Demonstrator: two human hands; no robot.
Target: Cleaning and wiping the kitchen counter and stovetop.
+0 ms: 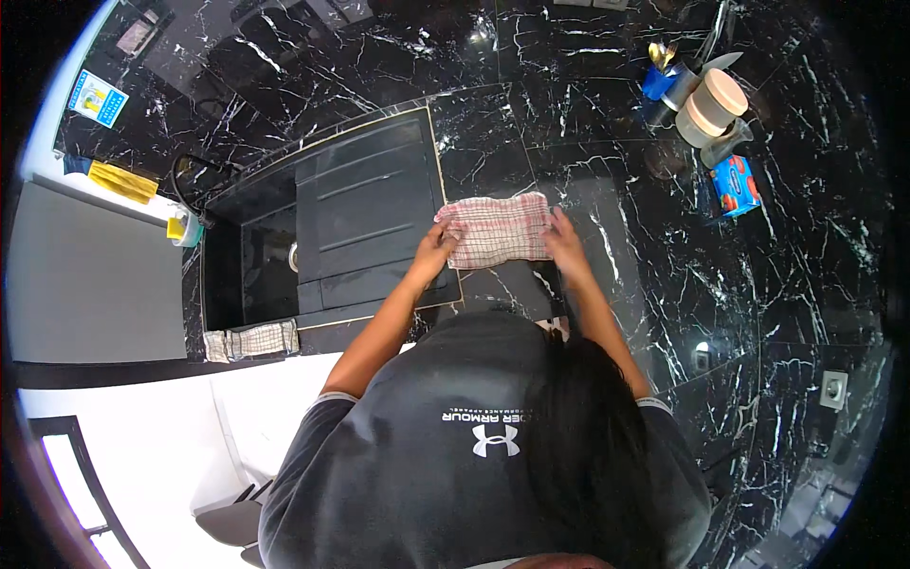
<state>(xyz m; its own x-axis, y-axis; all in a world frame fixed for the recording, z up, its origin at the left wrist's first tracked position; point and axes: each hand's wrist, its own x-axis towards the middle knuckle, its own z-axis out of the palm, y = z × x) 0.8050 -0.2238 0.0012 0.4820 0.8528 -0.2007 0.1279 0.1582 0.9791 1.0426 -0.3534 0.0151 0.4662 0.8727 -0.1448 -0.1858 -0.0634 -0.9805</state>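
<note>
A red-and-white checked dish cloth (499,231) lies folded into a rectangle on the black marble-patterned counter (476,153), just right of the sink. My left hand (435,249) grips the cloth's left edge, with its fingers over the near corner. At the opposite edge is my right hand (566,245), slightly blurred, its fingertips against the cloth. Whether those right fingers pinch the fabric cannot be made out. The cloth's middle is uncovered between both hands.
A black sink (266,263) with a ribbed drainboard (366,213) spans the left. Another folded checked cloth (261,340) rests on its front ledge. At the back right stand lidded containers (714,103), a blue cutlery cup (657,82), a knife (721,62) and a blue box (736,186).
</note>
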